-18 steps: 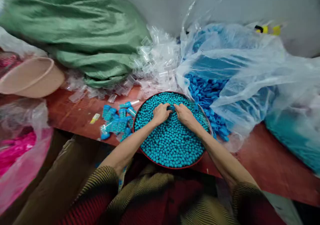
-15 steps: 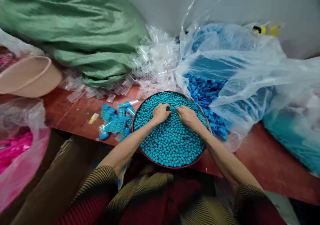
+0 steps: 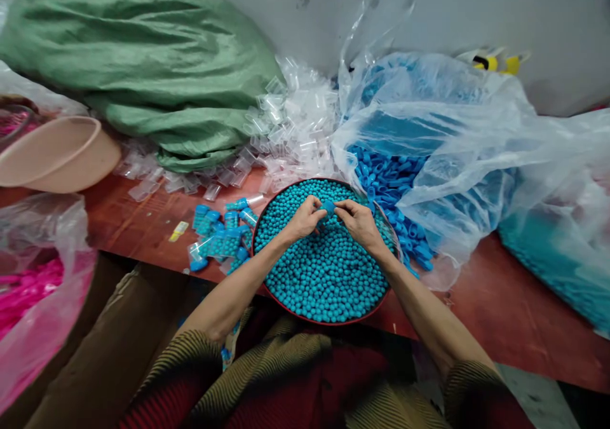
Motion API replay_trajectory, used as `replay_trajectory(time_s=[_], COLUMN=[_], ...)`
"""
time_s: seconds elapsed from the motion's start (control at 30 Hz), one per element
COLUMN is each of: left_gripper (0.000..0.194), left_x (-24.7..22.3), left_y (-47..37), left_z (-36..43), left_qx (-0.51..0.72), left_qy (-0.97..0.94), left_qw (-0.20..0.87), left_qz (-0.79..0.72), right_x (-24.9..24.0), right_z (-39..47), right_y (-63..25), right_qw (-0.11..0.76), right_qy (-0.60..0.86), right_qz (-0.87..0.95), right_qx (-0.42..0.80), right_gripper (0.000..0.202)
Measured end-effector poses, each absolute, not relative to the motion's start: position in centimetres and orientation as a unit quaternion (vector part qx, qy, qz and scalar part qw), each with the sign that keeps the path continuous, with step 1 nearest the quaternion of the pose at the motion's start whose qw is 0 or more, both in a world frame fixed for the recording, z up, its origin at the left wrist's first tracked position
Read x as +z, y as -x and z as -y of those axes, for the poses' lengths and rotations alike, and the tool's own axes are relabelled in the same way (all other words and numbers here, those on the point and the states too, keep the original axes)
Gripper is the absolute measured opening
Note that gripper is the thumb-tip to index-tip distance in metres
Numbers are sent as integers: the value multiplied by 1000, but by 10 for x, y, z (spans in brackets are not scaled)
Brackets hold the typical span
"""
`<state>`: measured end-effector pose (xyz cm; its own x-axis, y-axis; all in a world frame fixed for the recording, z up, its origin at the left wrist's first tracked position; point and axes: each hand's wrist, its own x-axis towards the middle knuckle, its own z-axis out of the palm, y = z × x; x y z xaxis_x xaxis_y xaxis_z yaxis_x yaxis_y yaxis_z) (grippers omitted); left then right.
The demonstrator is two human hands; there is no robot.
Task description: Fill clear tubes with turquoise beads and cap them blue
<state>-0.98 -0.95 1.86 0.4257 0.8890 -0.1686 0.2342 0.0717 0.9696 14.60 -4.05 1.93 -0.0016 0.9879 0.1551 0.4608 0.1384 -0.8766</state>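
Observation:
A round red-rimmed tray point(image 3: 328, 289) full of small turquoise beads rests at the table's front edge. Over its beads, my left hand point(image 3: 306, 218) is closed around a small container with a blue cap point(image 3: 328, 208); the container's body is mostly hidden by the fingers. From the right, my right hand point(image 3: 356, 220) pinches at the blue cap, its fingertips close to the left ones. Several clear containers with blue caps and turquoise beads point(image 3: 223, 241) lie left of the tray. Loose blue caps point(image 3: 388, 178) spill from a translucent bag point(image 3: 452, 124) on the right.
Behind the tray are heaped clear empty containers point(image 3: 300, 124) beside a large green sack point(image 3: 157, 67). A beige basin point(image 3: 57, 156) stands at the left, above a bag of pink pieces point(image 3: 35, 289). Another bag with turquoise contents point(image 3: 548, 257) lies far right.
The blue cap between my hands now shows clearly, turned up toward the camera. My fingers have shifted around it, and the view has moved slightly.

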Motion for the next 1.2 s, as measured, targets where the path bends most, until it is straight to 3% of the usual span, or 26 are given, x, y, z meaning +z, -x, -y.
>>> replay_trajectory(time_s=[0.2,0.33,0.5,0.67,0.87,1.0,1.07,1.2], left_gripper=[49,58,45,26,26,24,23,21], left_x=[21,29,34,30,34,41,42,41], left_y=[11,14,12,9,17,24,24,22], left_z=[27,35,44,53,59,62,63,66], left_qx=[308,303,330,343,272,243,245,256], left_qy=[-565,-538,-562,-580,-584,-599,-599,-577], left_qw=[618,639,617,580,603,618,620,629], left_qz=[-451,-459,-441,-459,-470,-447,-443,-453], right_x=[19,23,24,23,32,31,30,30], right_z=[51,60,70,68,62,62,63,67], right_y=[-142,-142,-144,-154,-172,-169,-164,-153], right_qw=[407,404,404,353,324,367,382,380], right_qy=[568,548,504,453,445,477,492,522], right_qz=[653,682,737,786,725,584,559,614], right_qx=[293,267,200,227,415,544,547,454], right_gripper=[23,21,23,24,16,42,43,25])
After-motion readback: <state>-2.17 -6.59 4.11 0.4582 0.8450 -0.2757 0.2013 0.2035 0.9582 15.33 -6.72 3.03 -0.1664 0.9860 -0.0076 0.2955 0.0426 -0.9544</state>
